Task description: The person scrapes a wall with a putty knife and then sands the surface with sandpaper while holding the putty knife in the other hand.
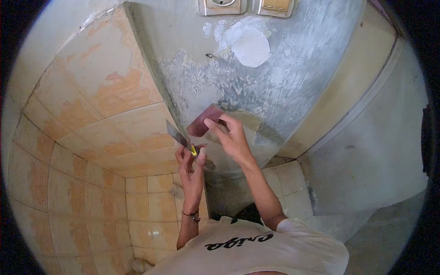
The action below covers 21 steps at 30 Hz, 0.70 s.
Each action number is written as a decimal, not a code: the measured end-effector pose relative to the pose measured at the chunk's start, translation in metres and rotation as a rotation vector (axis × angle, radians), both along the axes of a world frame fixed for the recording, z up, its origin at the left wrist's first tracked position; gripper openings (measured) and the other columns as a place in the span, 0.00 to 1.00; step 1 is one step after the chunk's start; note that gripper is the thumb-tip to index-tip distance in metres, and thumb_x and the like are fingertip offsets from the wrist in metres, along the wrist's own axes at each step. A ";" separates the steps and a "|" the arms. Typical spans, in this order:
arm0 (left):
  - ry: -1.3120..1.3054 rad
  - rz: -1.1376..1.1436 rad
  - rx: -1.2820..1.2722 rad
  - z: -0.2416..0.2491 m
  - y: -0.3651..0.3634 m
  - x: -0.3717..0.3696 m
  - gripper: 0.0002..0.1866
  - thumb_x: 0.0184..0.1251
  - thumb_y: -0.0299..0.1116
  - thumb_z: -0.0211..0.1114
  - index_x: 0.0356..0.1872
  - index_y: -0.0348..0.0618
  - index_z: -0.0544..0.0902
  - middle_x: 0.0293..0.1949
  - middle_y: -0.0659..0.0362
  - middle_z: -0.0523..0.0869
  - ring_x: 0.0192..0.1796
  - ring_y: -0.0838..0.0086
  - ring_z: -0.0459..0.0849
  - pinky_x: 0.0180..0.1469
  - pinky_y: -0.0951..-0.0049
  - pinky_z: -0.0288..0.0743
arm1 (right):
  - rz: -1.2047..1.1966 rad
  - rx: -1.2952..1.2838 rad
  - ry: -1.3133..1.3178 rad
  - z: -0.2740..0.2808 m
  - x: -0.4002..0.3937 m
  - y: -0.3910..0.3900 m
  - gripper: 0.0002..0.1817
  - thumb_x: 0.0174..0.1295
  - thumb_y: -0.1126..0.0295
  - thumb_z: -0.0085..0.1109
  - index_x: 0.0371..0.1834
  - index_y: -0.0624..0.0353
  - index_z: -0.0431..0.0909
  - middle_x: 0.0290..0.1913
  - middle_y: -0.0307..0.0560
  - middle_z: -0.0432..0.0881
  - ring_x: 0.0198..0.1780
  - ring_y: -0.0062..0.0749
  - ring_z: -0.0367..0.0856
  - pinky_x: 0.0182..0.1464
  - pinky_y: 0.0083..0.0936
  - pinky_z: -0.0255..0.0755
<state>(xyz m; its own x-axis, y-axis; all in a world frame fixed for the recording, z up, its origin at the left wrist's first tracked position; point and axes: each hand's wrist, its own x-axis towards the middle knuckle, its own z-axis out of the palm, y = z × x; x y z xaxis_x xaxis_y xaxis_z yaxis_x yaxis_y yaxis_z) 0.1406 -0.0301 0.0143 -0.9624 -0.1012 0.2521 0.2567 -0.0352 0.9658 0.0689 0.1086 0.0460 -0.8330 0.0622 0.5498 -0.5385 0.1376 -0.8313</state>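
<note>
My left hand (191, 169) is closed around the yellow-and-black handle of a scraper (178, 135), whose flat grey blade points up and to the left. Just right of it, my right hand (233, 140) pinches a folded reddish-brown sheet of sandpaper (204, 121), thumb on its face. Both hands are in front of a worn grey-blue wall (293, 68) with peeling, rough patches. A smooth white patch (251, 48) lies on the wall above them.
A socket (223, 5) and a switch plate (276, 6) are at the top of the wall. Orange-and-cream tiles (110, 68) cover the left side, beyond a raised wall edge. A pale door frame (348, 91) stands at the right, beside a grey surface (366, 151).
</note>
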 end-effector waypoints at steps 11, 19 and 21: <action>-0.002 0.009 0.206 0.028 0.016 -0.006 0.15 0.77 0.34 0.66 0.57 0.36 0.84 0.58 0.61 0.80 0.61 0.75 0.77 0.64 0.73 0.68 | 0.205 -0.487 -0.464 -0.052 0.035 0.004 0.17 0.70 0.59 0.69 0.49 0.63 0.86 0.45 0.37 0.86 0.51 0.19 0.80 0.57 0.22 0.71; 0.047 0.138 0.217 0.047 0.030 -0.014 0.17 0.73 0.29 0.70 0.59 0.33 0.84 0.58 0.58 0.83 0.59 0.74 0.80 0.63 0.72 0.72 | 0.180 -0.002 -0.262 -0.016 0.069 0.015 0.38 0.66 0.69 0.68 0.75 0.68 0.56 0.63 0.55 0.75 0.66 0.44 0.75 0.69 0.38 0.68; 0.044 0.136 0.216 0.044 0.034 -0.016 0.17 0.71 0.28 0.71 0.58 0.33 0.85 0.58 0.56 0.84 0.60 0.72 0.80 0.64 0.71 0.72 | 0.076 0.191 -0.174 -0.004 0.079 0.010 0.42 0.63 0.72 0.68 0.76 0.68 0.52 0.65 0.61 0.73 0.67 0.52 0.74 0.68 0.42 0.68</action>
